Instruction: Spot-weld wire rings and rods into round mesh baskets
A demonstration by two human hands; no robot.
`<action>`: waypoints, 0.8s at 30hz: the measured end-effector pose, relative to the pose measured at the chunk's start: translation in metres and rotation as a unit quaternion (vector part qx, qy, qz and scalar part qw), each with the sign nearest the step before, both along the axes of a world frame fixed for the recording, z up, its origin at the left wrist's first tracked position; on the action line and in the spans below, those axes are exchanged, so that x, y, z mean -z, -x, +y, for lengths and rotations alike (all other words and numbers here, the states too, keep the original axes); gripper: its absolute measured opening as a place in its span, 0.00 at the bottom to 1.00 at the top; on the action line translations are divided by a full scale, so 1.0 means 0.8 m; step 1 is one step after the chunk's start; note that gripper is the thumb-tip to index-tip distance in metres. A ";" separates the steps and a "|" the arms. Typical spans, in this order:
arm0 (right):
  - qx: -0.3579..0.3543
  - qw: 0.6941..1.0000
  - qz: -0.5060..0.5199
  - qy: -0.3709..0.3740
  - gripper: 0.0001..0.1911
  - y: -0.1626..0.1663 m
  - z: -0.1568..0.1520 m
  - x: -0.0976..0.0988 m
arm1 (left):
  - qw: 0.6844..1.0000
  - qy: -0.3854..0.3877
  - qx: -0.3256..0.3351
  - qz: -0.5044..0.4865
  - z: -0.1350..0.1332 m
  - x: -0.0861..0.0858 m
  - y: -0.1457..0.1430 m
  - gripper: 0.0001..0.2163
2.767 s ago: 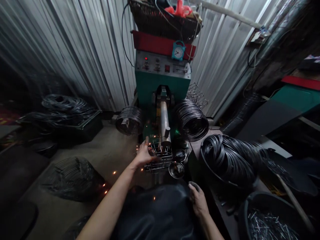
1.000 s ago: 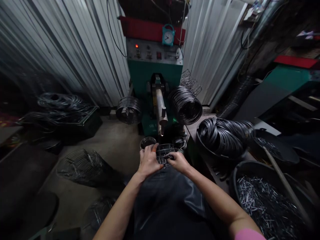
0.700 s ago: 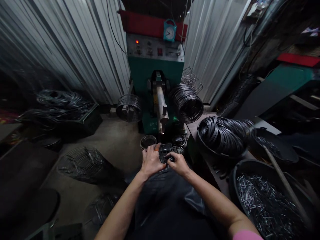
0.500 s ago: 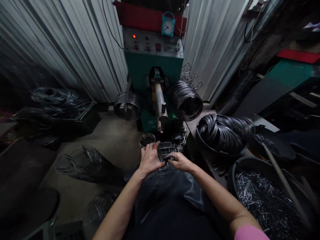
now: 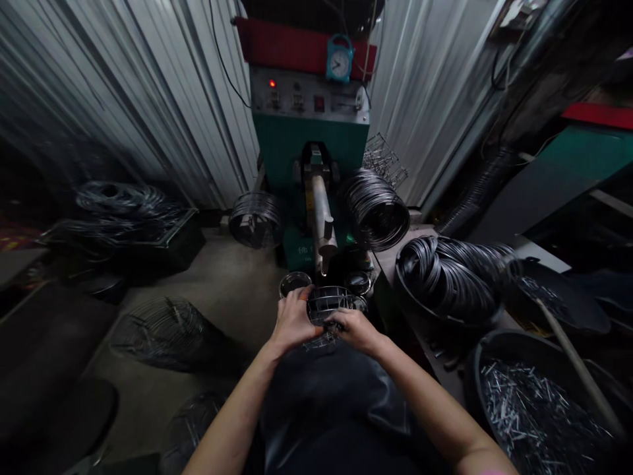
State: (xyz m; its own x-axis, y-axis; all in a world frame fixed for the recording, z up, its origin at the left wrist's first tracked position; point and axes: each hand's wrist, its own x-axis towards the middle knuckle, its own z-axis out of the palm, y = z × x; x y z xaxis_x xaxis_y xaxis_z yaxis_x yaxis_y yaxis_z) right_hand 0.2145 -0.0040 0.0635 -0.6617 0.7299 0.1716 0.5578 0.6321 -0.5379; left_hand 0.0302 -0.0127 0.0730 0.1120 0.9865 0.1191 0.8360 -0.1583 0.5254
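Observation:
A round wire basket (image 5: 329, 300) of thin metal rods is in front of me, below the tip of the green machine's arm (image 5: 322, 204). My left hand (image 5: 295, 316) grips its left side, the thumb pointing inward and something orange round a finger. On the near right side, my right hand (image 5: 353, 326) has its fingers curled in a pinch at the wires. Whatever small piece lies between those fingertips is too dark to make out. The basket's lower part is hidden by my hands and the dark apron (image 5: 331, 409).
Wire ring coils hang at the machine's left (image 5: 256, 221) and right (image 5: 378, 211). To the right are a tub of wire rings (image 5: 448, 277) and a tub of short metal rods (image 5: 534, 409). Stacked wire rounds (image 5: 163, 333) lie on the left floor. A blue clock (image 5: 339, 61) sits above.
The view has shifted slightly, so the machine and tubs sit lower and more to the right. The basket's grid shows more plainly, and both hands stay at it.

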 end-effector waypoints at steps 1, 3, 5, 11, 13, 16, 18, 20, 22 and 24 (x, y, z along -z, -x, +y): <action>-0.001 1.000 -0.001 -0.005 0.10 0.001 0.004 0.001 | 1.000 -0.002 0.001 -0.004 0.004 0.002 0.002 0.39; 0.000 1.000 -0.002 -0.013 0.10 0.002 0.011 0.002 | 1.000 -0.006 0.001 -0.011 0.013 0.006 0.005 0.39; 0.002 1.000 -0.004 -0.020 0.10 0.004 0.017 0.002 | 1.000 -0.010 0.004 -0.016 0.021 0.008 0.007 0.38; 0.012 0.999 -0.017 -0.035 0.09 0.010 0.034 -0.007 | 1.000 -0.010 0.002 -0.029 0.040 0.004 0.010 0.38; 0.022 0.999 -0.025 -0.037 0.09 0.012 0.043 -0.011 | 1.000 -0.004 0.002 -0.031 0.050 0.001 0.011 0.38; 0.029 0.999 -0.033 -0.029 0.08 0.015 0.056 -0.018 | 1.000 0.012 0.001 -0.025 0.064 -0.004 0.012 0.37; 0.027 0.999 -0.025 -0.022 0.08 0.016 0.060 -0.021 | 0.999 0.025 -0.002 -0.020 0.070 -0.007 0.012 0.37; 0.032 0.999 -0.013 -0.022 0.08 0.016 0.059 -0.020 | 0.999 0.036 -0.006 -0.016 0.071 -0.010 0.010 0.36; 0.049 0.998 -0.008 -0.029 0.08 0.016 0.056 -0.017 | 0.999 0.037 -0.013 -0.014 0.069 -0.012 0.007 0.36; 0.066 0.997 -0.011 -0.038 0.07 0.016 0.056 -0.012 | 0.999 0.031 -0.028 -0.012 0.068 -0.013 0.004 0.37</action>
State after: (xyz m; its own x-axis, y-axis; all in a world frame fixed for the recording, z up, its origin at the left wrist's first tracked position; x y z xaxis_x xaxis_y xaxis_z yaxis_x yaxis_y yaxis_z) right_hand 0.2017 0.0406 0.0733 -0.5642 0.7969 0.2159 0.6500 0.5900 -0.4789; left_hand 0.0269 0.0414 0.0835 0.0534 0.9968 0.0603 0.8301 -0.0779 0.5522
